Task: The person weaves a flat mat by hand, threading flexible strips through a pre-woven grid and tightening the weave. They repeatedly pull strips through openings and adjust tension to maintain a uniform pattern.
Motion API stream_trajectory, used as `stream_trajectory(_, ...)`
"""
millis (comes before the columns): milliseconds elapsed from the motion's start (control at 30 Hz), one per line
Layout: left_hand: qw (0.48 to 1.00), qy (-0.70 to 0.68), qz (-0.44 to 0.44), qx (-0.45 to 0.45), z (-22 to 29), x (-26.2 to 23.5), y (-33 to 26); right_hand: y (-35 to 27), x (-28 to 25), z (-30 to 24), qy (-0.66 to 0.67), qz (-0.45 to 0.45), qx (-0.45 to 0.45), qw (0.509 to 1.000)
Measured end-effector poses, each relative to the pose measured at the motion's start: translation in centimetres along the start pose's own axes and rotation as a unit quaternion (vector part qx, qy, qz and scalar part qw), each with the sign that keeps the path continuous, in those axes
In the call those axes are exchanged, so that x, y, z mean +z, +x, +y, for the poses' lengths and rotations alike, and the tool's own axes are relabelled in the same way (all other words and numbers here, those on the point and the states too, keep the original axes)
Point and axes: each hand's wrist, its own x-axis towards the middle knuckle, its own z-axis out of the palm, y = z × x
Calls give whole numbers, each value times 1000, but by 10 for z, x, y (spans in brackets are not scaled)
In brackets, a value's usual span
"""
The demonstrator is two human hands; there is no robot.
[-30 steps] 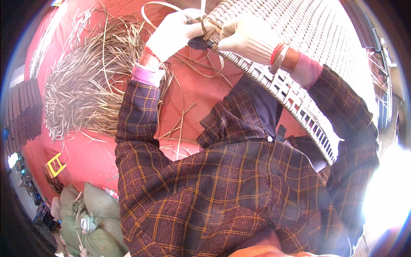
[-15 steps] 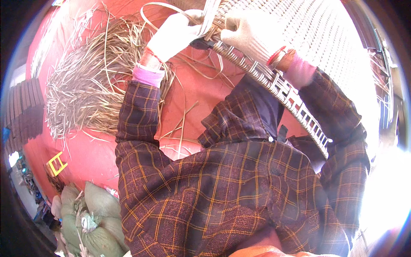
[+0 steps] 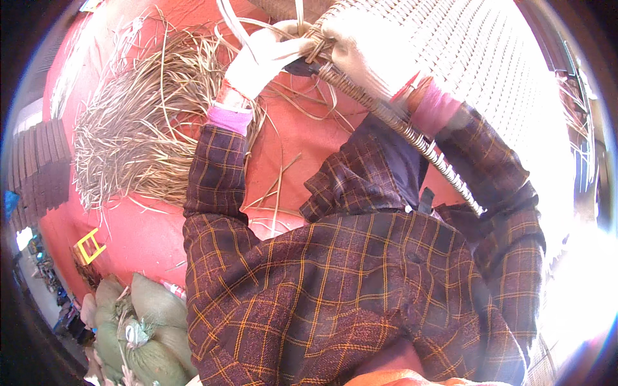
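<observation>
My left hand (image 3: 262, 59), in a white glove, has its fingers pinched round pale wicker strands (image 3: 233, 20) at the corner of a woven wicker piece (image 3: 470, 64). Some strands loop up and left from the fingers. Gloved as well, my right hand (image 3: 364, 56) is closed over the same corner, just right of a knot of crossed strands (image 3: 317, 42). A wrapped rim (image 3: 393, 116) runs from this corner down to the right, below my right wrist. Glare washes out part of my right hand and the weave beside it.
A large heap of loose dry strands (image 3: 145, 122) lies on the red surface (image 3: 154, 231) at the left. Stuffed greenish sacks (image 3: 151, 321) sit at lower left, below a small yellow frame (image 3: 90, 246). A few stray strands (image 3: 278, 183) lie nearer the middle.
The strands in my left hand have swung from upright toward the left. My right hand has shifted slightly left and down onto the corner. The wicker piece has tilted, hiding the rim's ladder-like openings.
</observation>
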Motion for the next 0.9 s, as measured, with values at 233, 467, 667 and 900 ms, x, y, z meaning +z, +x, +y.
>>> stream_trajectory(233, 987, -125, 71, -68, 6, 12, -2, 15, -21, 27, -16, -64, -178, 982)
stream_trajectory(467, 997, 48, 56, 23, -6, 4, -5, 24, -12, -8, 143, 24, -101, 984)
stream_trajectory(667, 965, 205, 107, 123, -10, 4, -16, 25, 5, -2, 198, 3, -90, 976)
stream_trajectory(900, 991, -17, 134, -12, 7, 15, -11, 53, -15, 10, 238, -13, 74, 968)
